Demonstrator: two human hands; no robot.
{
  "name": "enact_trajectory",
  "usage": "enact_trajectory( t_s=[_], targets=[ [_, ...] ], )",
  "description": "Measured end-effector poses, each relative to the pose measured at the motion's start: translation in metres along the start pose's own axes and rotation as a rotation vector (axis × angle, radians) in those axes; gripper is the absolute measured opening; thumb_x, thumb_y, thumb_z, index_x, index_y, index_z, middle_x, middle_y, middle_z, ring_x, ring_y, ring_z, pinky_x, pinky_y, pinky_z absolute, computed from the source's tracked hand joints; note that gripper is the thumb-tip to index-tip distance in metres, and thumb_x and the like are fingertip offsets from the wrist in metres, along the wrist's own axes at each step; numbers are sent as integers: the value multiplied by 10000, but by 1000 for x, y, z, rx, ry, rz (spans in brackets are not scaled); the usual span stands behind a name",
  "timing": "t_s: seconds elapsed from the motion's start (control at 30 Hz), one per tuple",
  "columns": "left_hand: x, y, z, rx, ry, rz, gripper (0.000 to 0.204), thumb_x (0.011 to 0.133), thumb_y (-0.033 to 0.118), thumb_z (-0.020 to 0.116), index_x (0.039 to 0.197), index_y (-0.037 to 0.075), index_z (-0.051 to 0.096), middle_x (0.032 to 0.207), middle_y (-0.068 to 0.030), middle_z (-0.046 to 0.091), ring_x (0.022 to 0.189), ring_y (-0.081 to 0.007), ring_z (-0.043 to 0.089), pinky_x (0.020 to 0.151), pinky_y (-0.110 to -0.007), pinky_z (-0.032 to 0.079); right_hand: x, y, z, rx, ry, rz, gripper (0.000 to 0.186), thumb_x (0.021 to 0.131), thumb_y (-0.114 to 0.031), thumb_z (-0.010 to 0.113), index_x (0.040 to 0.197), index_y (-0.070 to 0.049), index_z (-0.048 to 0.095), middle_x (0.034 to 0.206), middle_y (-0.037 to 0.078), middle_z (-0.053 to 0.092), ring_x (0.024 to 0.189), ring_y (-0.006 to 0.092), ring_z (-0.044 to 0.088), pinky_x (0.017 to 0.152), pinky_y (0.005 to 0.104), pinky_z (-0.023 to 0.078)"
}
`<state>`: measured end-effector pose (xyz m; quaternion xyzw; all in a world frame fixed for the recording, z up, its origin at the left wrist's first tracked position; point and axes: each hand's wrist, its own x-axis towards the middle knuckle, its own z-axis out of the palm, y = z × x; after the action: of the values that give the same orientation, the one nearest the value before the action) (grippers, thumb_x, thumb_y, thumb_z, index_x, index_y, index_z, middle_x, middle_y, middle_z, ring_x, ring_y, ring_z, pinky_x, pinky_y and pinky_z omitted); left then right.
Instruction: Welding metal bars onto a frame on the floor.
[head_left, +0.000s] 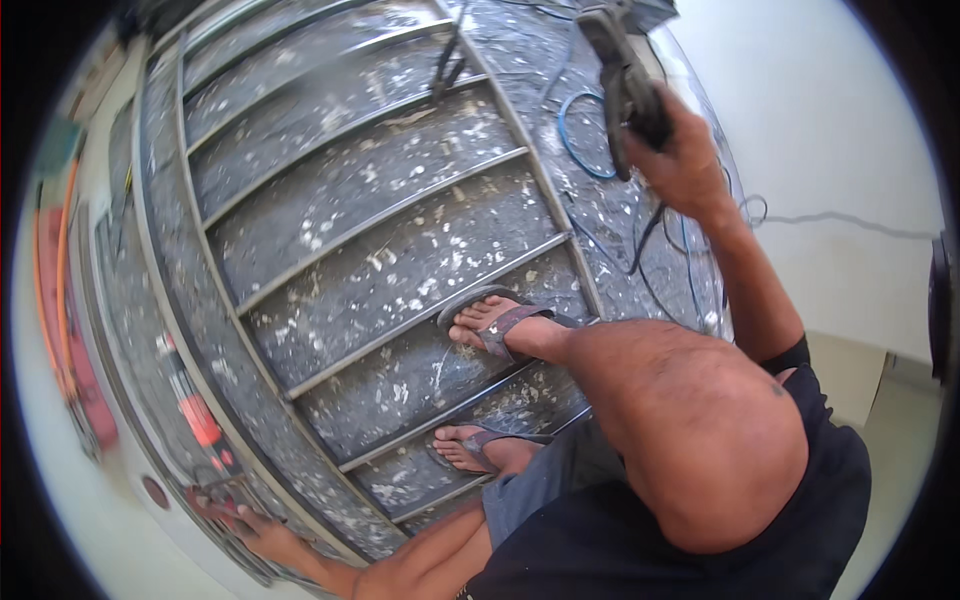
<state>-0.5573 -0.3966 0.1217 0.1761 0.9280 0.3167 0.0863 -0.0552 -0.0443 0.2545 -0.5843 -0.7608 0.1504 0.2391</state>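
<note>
My right hand [685, 160] is raised at the upper right and grips a dark power tool [625, 80] with a cable hanging from it. A grey metal frame with several cross bars [400, 210] lies flat on the speckled floor in front of me. My left hand [255, 530] reaches down at the lower left, fingers spread near the frame's outer rail, beside a red and black tool [195, 410]. I cannot tell whether the hand touches that tool. My feet in sandals [495, 325] stand between the bars.
A blue cable [575, 140] and black cords loop on the floor near the frame's right rail. A white wall [830, 150] runs along the right. Orange and red items [60, 300] lie along the far left edge.
</note>
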Motion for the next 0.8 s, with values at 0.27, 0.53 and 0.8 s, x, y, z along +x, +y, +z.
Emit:
enact_trajectory(
  t_s=[0.27, 0.53, 0.8],
  targets=[
    [67, 113, -3, -183, -274, 202, 370, 943, 295, 524, 1020, -60, 590, 837, -68, 577, 694, -144, 511, 608, -275, 412, -69, 56, -110, -195, 140, 247, 350, 773, -87, 632, 1103, -13, 540, 716, 127, 613, 620, 180, 570, 630, 333, 478],
    [-6, 268, 34, -177, -635, 426, 224, 944, 230, 549, 929, 13, 600, 693, 37, 471, 563, -36, 398, 461, -213, 345, -130, 74, -99, -250, 174, 315, 350, 719, -51, 629, 1055, -39, 531, 670, 208, 579, 646, 384, 612, 581, 416, 464],
    [-75, 276, 74, 84, -940, 591, 260, 915, 225, 561, 892, -31, 600, 630, -72, 522, 597, -144, 489, 559, -331, 403, -149, 66, -58, -137, 187, 364, 255, 721, -38, 604, 961, -32, 517, 674, 221, 566, 667, 427, 584, 581, 442, 446]
  ],
)
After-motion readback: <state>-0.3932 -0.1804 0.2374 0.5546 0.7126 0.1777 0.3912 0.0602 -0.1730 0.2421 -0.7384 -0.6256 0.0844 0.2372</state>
